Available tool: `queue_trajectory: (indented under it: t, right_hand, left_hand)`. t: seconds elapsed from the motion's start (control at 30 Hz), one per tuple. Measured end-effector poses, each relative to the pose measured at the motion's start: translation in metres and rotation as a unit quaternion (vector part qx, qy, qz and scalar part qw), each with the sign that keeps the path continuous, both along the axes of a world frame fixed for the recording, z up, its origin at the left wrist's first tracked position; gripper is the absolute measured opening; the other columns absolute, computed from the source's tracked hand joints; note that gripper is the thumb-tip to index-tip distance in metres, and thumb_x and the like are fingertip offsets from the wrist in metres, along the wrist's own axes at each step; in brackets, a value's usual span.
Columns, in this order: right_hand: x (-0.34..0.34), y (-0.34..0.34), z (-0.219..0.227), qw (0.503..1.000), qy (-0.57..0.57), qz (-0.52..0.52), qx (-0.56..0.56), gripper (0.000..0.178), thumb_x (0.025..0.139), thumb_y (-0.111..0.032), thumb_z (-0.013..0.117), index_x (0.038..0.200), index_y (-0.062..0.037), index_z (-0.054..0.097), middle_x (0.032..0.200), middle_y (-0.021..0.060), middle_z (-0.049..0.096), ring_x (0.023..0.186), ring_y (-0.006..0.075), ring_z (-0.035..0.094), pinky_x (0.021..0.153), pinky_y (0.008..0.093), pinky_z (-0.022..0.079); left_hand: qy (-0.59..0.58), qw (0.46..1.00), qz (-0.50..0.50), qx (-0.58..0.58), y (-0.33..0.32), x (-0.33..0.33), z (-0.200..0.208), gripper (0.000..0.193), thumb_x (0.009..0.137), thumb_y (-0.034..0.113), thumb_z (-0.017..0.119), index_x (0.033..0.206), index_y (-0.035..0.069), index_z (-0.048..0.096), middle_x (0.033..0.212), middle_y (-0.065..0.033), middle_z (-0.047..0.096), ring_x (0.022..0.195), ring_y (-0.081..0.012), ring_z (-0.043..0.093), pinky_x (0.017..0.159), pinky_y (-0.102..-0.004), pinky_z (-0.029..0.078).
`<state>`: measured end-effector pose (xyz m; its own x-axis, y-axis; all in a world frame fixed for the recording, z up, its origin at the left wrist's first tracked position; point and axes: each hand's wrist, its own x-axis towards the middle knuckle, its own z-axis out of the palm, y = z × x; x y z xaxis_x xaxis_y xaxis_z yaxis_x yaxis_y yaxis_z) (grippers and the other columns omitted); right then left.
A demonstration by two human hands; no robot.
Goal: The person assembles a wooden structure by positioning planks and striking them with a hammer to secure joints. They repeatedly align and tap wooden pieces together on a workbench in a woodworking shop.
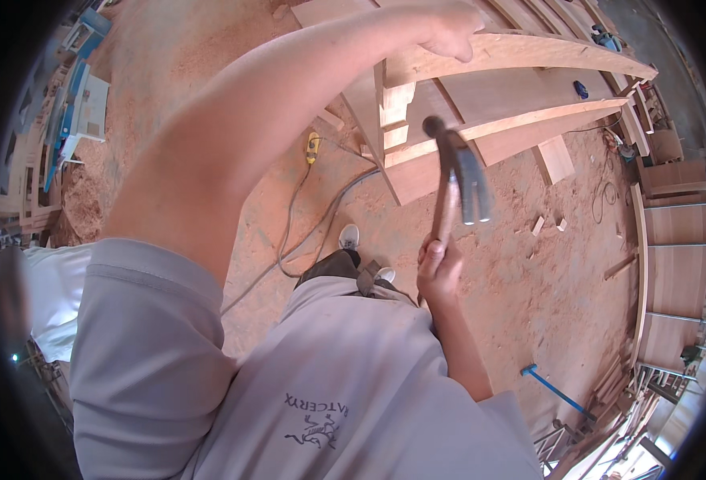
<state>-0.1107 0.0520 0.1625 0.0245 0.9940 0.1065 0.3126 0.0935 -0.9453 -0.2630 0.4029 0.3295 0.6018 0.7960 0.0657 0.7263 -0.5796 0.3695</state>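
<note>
My left arm reaches across to the top of the view. There my left hand (449, 30) is closed over the edge of a long curved wooden board (521, 53), its fingers partly cut off from sight. In front of me my right hand (439, 268) grips the wooden handle of a claw hammer (453, 164). The hammer head is raised, its claws pointing down, slightly blurred. Behind it a second curved board (545, 117) runs alongside the first. Both are part of a wooden frame with a flat panel (501, 142).
A yellow power socket (313, 147) and dark cables (325, 212) lie on the dusty floor near my shoes (349, 237). Wood offcuts (538, 226) are scattered at right, with a blue-handled tool (559, 392) beyond. Stacked panels (677, 264) line the right side.
</note>
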Motion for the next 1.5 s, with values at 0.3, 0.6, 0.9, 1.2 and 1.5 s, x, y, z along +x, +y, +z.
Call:
queue_trajectory:
  t: [0.3,0.6,0.9,1.2,1.5]
  right_hand:
    - [0.018,0.002,-0.068,0.979,-0.015,-0.054,-0.195,0.047,0.108,-0.043,0.046,0.08,-0.0057,0.054,0.057,-0.0011,0.048,0.045,0.0077,0.048,0.042,0.0261,0.041]
    - [0.056,-0.091,-0.077,0.934,-0.039,-0.059,-0.349,0.038,0.105,-0.034,0.05,0.082,-0.004,0.06,0.058,0.0041,0.055,0.053,0.0135,0.056,0.051,0.0334,0.045]
    - [0.039,-0.129,-0.083,0.91,-0.05,-0.042,-0.409,0.041,0.107,-0.039,0.049,0.087,-0.0042,0.058,0.062,-0.0001,0.054,0.051,0.0072,0.051,0.046,0.0249,0.044]
    - [0.004,-0.092,-0.068,0.911,-0.018,-0.046,-0.41,0.046,0.103,-0.043,0.053,0.083,-0.0023,0.06,0.059,0.0037,0.057,0.053,0.0132,0.058,0.052,0.0314,0.046]
    - [-0.005,-0.071,-0.062,0.923,0.031,-0.047,-0.38,0.048,0.105,-0.045,0.05,0.087,-0.0009,0.06,0.059,0.0016,0.055,0.052,0.0093,0.054,0.049,0.028,0.042]
  left_hand:
    - [-0.036,0.999,-0.021,0.017,0.001,-0.011,0.0,0.042,0.074,0.016,0.075,0.108,-0.007,0.069,0.102,-0.0287,0.07,0.1,-0.0376,0.069,0.088,-0.0437,0.055]
    - [-0.073,0.994,-0.047,-0.067,0.048,-0.063,0.005,0.035,0.075,0.018,0.078,0.105,-0.001,0.073,0.094,-0.0154,0.074,0.087,-0.0242,0.07,0.08,-0.039,0.055]
    - [-0.042,0.997,-0.015,-0.059,0.101,-0.104,-0.026,0.035,0.076,0.024,0.079,0.101,0.0,0.076,0.091,-0.01,0.075,0.084,-0.0189,0.069,0.078,-0.0352,0.053]
    - [-0.057,0.993,-0.002,-0.108,0.124,-0.126,-0.044,0.034,0.076,0.026,0.08,0.097,0.0,0.076,0.088,-0.0084,0.074,0.084,-0.0178,0.068,0.077,-0.0346,0.052]
    - [-0.056,0.992,0.009,-0.114,0.135,-0.131,-0.056,0.035,0.077,0.026,0.08,0.101,0.0,0.076,0.09,-0.0085,0.074,0.087,-0.0175,0.067,0.079,-0.0346,0.052]
